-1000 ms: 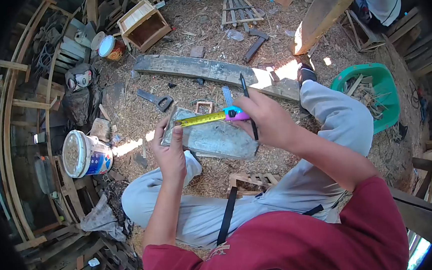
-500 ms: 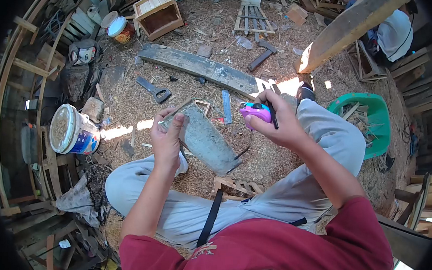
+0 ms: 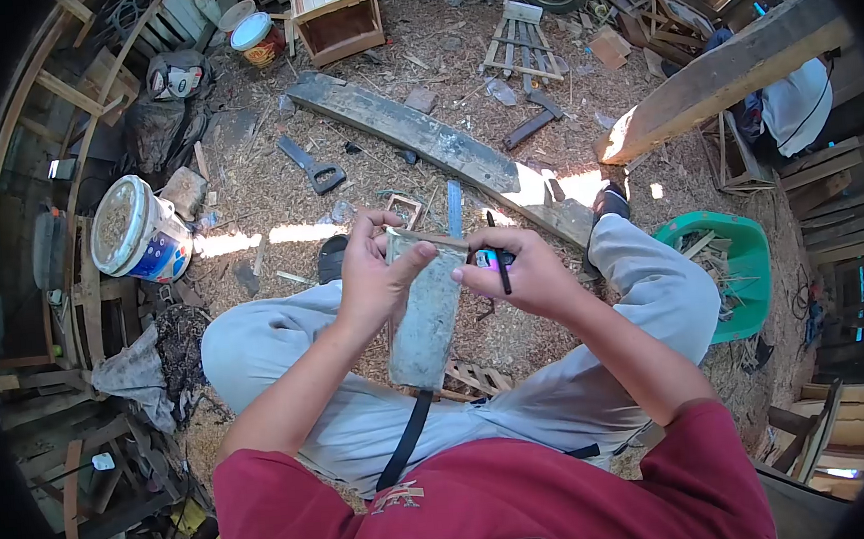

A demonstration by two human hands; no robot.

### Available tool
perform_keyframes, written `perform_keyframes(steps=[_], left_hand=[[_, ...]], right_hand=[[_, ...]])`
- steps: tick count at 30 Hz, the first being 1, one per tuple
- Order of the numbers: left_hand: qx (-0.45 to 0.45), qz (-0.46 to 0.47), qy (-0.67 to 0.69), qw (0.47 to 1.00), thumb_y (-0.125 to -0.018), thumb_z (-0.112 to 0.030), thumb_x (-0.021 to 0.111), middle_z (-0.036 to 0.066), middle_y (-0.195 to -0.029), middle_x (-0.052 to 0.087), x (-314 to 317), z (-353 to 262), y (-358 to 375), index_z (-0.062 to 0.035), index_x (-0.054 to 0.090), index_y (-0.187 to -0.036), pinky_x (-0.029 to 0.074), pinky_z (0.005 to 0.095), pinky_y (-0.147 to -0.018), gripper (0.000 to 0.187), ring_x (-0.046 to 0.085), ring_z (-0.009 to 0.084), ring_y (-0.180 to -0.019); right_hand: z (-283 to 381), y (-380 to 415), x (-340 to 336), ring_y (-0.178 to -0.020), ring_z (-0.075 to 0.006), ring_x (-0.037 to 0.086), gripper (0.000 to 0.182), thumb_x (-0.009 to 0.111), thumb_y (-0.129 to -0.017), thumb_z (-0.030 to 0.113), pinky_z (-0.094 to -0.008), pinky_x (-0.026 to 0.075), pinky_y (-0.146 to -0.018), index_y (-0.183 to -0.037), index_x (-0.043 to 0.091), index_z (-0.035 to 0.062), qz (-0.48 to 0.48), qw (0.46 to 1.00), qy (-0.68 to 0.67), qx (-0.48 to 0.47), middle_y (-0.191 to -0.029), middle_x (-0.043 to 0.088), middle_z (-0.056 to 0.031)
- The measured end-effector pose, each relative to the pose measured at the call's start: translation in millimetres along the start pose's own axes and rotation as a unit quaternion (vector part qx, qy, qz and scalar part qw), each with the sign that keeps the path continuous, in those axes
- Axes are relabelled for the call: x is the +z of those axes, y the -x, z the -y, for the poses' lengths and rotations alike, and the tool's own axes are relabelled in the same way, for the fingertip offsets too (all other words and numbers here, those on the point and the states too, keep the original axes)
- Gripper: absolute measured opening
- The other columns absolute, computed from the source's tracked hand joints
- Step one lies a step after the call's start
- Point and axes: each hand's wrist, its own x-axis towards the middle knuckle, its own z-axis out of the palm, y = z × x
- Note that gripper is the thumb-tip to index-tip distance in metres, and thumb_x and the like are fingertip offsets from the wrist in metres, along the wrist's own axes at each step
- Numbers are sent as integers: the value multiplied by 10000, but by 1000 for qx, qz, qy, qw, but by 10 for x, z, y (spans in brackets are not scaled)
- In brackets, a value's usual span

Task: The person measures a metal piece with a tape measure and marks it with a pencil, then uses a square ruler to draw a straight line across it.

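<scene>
Upright between my knees, a grey weathered board (image 3: 424,320) is gripped near its top left by my left hand (image 3: 377,268), with the thumb on its face. My right hand (image 3: 517,274) is closed around a small purple and blue tool (image 3: 492,259) and a thin dark pen-like stick (image 3: 504,272), its fingertips at the board's top right edge. Most of the purple tool is covered by the fingers. Below the board, a small slatted wooden piece (image 3: 478,377) lies between my legs.
A long plank (image 3: 413,136) crosses the shavings-covered floor ahead, with a handsaw (image 3: 312,165) and blue ruler (image 3: 455,208) nearby. A paint bucket (image 3: 139,230) stands left; a green basin (image 3: 759,277) of scraps sits right. Another person (image 3: 796,104) is beyond the wooden post (image 3: 729,73).
The board has turned from slanted to nearly upright and moved closer to my right hand. My right hand has moved left and down, bringing the purple tool to the board's edge.
</scene>
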Motion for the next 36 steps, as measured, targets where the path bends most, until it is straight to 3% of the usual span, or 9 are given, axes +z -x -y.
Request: perform_keyframes(steps=[5, 11, 14, 17, 20, 24, 28, 34, 36], left_hand=[[-5, 13, -9, 1000, -911, -216, 845, 76, -923, 732, 22, 25, -70, -55, 436, -1252, 531, 217, -698, 556, 687, 96, -823], [-1, 30, -89, 996, -1035, -487, 636, 108, -1111, 707, -124, -279, -300, -44, 472, -1303, 516, 326, -883, 544, 648, 145, -1014], [43, -93, -154, 983, -1076, -598, 447, 88, -1175, 667, -157, -473, -313, -66, 513, -1338, 450, 346, -974, 596, 606, 181, -1132], [105, -203, -112, 967, -1097, -508, 479, 66, -1212, 595, -199, -450, -333, -76, 500, -1287, 381, 326, -1028, 472, 519, 148, -1150], [70, -256, 49, 963, -1074, -567, 490, 46, -1201, 556, -175, -115, -391, -102, 501, -1260, 349, 335, -1015, 500, 479, 151, -1142], [-35, -42, 159, 986, -1029, -697, 444, 95, -1283, 617, 255, -18, -342, -73, 494, -1383, 329, 407, -1117, 719, 477, 207, -1333], [-26, 36, 252, 967, -1083, -541, 476, 145, -1348, 640, 413, 28, -472, -31, 478, -1436, 395, 466, -1171, 621, 538, 246, -1362], [-88, -78, 267, 957, -1102, -469, 474, 139, -1339, 650, 257, -94, -648, -40, 490, -1418, 609, 420, -985, 533, 682, 253, -1194], [-77, -87, 241, 964, -1105, -488, 451, 137, -1332, 653, 212, -104, -676, -42, 492, -1415, 620, 405, -963, 545, 684, 244, -1190]], right_hand=[[55, -15, 10, -688, -57, 607, 270, 822, -896, 228, -244, 474, -609, -1006, 753, -8, 21, 996, -65, 62, -775, 670, 3], [31, -127, -291, -769, -62, 632, 263, 809, -916, 231, -240, 484, -633, -1032, 722, 11, -167, 972, -165, 21, -837, 672, 1], [6, -204, -579, -838, -95, 661, 281, 792, -928, 248, -272, 514, -664, -1077, 693, 31, -275, 921, -277, -5, -913, 681, -13], [2, -231, -769, -874, -146, 690, 312, 773, -940, 260, -325, 557, -685, -1139, 653, 52, -338, 861, -380, -13, -982, 688, -39], [-137, -267, -872, -919, -209, 715, 350, 746, -960, 291, -371, 593, -690, -1198, 597, 83, -349, 810, -471, 16, -1042, 685, -77], [-123, -280, -797, -901, -222, 709, 342, 730, -974, 329, -348, 587, -668, -1186, 599, 94, -332, 771, -538, 79, -1036, 687, -92], [-154, -299, -622, -878, -227, 708, 346, 738, -968, 324, -353, 583, -644, -1171, 610, 75, -281, 803, -508, 134, -1009, 694, -104], [-309, -249, -570, -777, -234, 722, 394, 772, -952, 306, -352, 578, -571, -1123, 588, 3, -225, 906, -315, 169, -964, 674, -124], [-363, -235, -646, -761, -241, 724, 306, 737, -924, 176, -331, 584, -562, -1091, 559, -7, -233, 906, -316, 160, -944, 650, -122]])
